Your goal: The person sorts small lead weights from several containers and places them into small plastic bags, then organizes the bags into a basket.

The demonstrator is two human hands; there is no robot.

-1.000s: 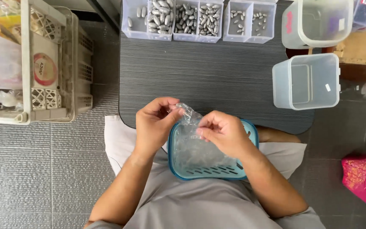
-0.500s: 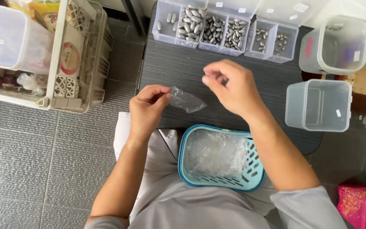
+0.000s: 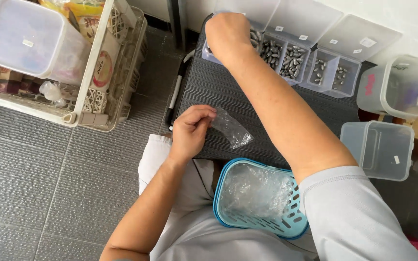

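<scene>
Head view: left hand [image 3: 189, 133], at frame centre, pinches a small clear plastic bag [image 3: 231, 129] by its mouth above the dark ribbed tabletop [image 3: 218, 92]. Right hand [image 3: 227, 30] reaches into the clear divided tray of grey metal pieces [image 3: 293, 60] at upper centre; its fingers are hidden, so their state is unclear. Keeping the bag's mouth held open and upright would probably ease filling.

The left hand [image 3: 192, 130] pinches a small clear bag [image 3: 231, 129] over the dark tabletop [image 3: 218, 92]. The right hand [image 3: 227, 30] reaches into a clear box [image 3: 291, 53] of little grey pieces. A blue basket [image 3: 260, 198] of bags sits on the lap.
</scene>
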